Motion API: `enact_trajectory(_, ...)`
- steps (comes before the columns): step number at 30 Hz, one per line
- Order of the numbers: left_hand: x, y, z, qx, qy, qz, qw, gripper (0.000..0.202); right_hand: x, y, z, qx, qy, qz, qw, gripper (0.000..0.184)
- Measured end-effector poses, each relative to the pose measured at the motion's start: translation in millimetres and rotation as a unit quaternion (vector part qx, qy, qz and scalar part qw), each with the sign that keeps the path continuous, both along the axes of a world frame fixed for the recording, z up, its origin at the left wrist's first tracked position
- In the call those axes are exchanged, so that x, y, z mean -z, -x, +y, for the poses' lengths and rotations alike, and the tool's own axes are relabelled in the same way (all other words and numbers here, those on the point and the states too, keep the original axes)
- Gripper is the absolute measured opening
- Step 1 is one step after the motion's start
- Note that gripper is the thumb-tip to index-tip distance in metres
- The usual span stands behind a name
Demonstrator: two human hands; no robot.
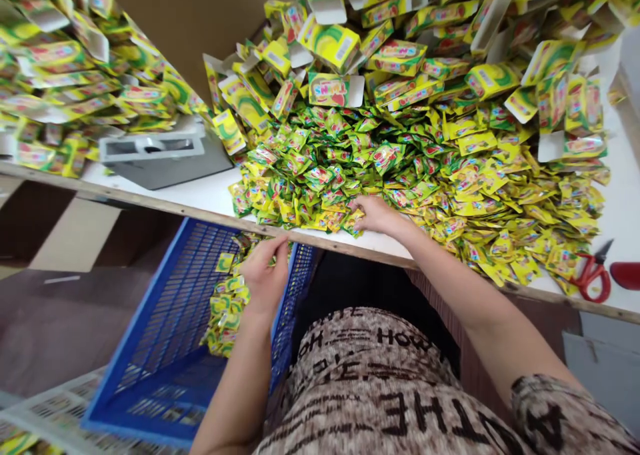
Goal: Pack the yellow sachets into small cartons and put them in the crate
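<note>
My right hand (379, 216) reaches into the near edge of a heap of small yellow-green sachets (380, 155), its fingers and thumb closing round a sachet (354, 220) at the table's front. Close to the wooden table edge, my left hand (265, 272) is held over a blue plastic basket (165, 308) with curled fingers and thumb pressed together. Whatever it may hold is hidden. Inside the basket lie more yellow sachets (227, 315). Behind the heap, small yellow cartons (330, 42), several with flaps open, are piled up.
Red-handled scissors (593, 275) lie at the table's right front, beside a red object (625, 275). A grey box-like object (165, 158) stands left of the heap, near a brown cardboard panel (185, 28). Another carton pile (65, 75) fills the far left. A white crate (55, 402) sits below.
</note>
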State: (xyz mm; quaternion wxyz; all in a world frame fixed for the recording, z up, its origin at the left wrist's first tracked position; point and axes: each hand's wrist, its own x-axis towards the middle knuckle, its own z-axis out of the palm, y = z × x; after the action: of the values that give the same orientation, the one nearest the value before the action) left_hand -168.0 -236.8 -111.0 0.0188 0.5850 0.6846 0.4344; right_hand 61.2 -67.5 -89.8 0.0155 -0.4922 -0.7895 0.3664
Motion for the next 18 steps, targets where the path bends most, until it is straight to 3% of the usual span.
enact_trajectory(3, -3.3, -29.0, 18.4, 0.062, 0.005, -0.04, 0.997, 0.017, 20.4, 6.9, -11.6, 0.067, -0.05, -0.03, 0.996, 0.049)
enact_trajectory(8, 1.0, -53.9, 49.5, 0.155, 0.049, -0.083, 0.983, 0.021, 27.3, 5.2, -20.0, 0.082, -0.086, -0.002, 0.993, 0.034)
enact_trajectory(11, 1.8, -61.4, 66.7, 0.189, 0.107, -0.094, 0.972, 0.027, 29.5, -2.7, -26.8, 0.125, -0.038, 0.111, 0.985, 0.032)
enact_trajectory(13, 2.1, -66.9, 75.4, 0.188, 0.145, -0.152, 0.959, 0.022, 31.7, -11.8, -34.6, 0.177, 0.054, 0.238, 0.953, 0.039)
enact_trajectory(16, 3.0, -79.2, 84.3, 0.187, 0.193, -0.351, 0.897, 0.012, 32.5, -27.5, -47.0, 0.25, 0.155, 0.374, 0.88, 0.047)
enact_trajectory(18, 2.8, -89.7, 88.7, 0.176, 0.214, -0.458, 0.844, 0.016, 30.8, -36.5, -52.2, 0.296, 0.11, 0.392, 0.864, 0.046)
